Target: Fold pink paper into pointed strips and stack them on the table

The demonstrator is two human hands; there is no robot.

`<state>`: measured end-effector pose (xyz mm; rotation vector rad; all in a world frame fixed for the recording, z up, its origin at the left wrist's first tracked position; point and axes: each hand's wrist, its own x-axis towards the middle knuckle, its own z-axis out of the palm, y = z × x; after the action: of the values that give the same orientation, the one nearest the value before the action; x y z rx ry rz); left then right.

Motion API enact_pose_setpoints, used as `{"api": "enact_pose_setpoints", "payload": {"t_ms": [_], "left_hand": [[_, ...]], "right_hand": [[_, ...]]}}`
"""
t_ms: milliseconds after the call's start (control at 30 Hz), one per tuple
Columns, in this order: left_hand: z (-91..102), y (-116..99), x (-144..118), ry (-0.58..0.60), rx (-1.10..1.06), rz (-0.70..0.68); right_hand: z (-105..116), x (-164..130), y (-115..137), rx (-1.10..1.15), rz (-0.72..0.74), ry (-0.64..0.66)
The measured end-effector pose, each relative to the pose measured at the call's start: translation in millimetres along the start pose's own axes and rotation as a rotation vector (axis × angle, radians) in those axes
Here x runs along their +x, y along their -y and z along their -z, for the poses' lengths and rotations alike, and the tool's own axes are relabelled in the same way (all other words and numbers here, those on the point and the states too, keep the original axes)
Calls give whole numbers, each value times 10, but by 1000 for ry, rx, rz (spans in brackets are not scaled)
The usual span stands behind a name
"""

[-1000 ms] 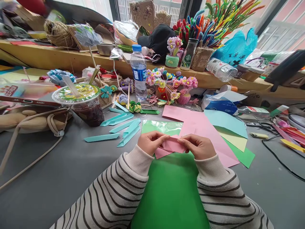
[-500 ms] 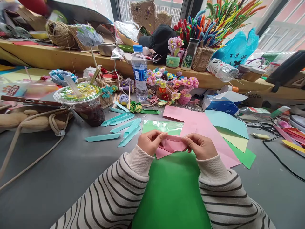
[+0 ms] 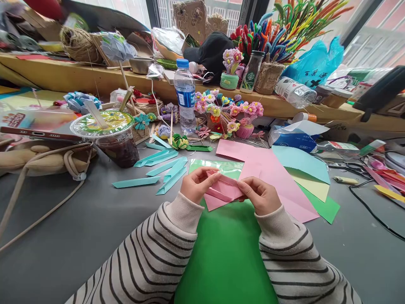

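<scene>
A small folded piece of pink paper (image 3: 225, 188) is held between my two hands, with folded strips along its upper and lower edges. My left hand (image 3: 195, 185) pinches its left end between thumb and fingers. At the right end, my right hand (image 3: 262, 195) grips it with the thumb on top; those fingertips are partly hidden behind the paper. Folded light-blue paper strips (image 3: 172, 174) lie to the left of my hands. Behind the paper is a green sheet in clear film (image 3: 218, 166), and a large pink sheet (image 3: 284, 185) spreads to the right.
A lidded drink cup (image 3: 117, 143) and a water bottle (image 3: 185, 101) stand behind the strips. Light-blue, yellow and green sheets (image 3: 302, 162) overlap at the right, near scissors (image 3: 351, 168) and a black cable (image 3: 370, 211). Craft flowers (image 3: 243, 110) line the back below a crowded ledge.
My right hand has moved slightly left and my left hand slightly up. The pink paper is tilted differently, showing more of its folded face.
</scene>
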<state>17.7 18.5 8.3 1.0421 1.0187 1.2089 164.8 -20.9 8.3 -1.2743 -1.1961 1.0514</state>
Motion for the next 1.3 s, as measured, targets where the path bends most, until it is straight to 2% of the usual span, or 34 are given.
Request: {"api": "enact_pose_setpoints", "payload": {"t_ms": [167, 333, 567, 800, 933, 1067, 1233, 1300], "left_hand": [[17, 10, 14, -44, -46, 14], [12, 8, -1, 48, -23, 31], [43, 7, 18, 135, -42, 102], [25, 23, 9, 107, -33, 97], [9, 30, -2, 215, -50, 108], [22, 32, -5, 284, -10, 94], [2, 43, -51, 520, 14, 105], [-14, 45, -78, 578, 41, 117]], "right_hand": [[11, -5, 6, -13, -21, 105], [45, 15, -11, -120, 42, 159], [40, 24, -38, -175, -13, 137], [14, -6, -19, -162, -25, 151], [-2, -21, 18, -140, 10, 112], [15, -24, 35, -130, 9, 208], [22, -23, 44, -141, -27, 140], [9, -24, 47, -106, -1, 123]]}}
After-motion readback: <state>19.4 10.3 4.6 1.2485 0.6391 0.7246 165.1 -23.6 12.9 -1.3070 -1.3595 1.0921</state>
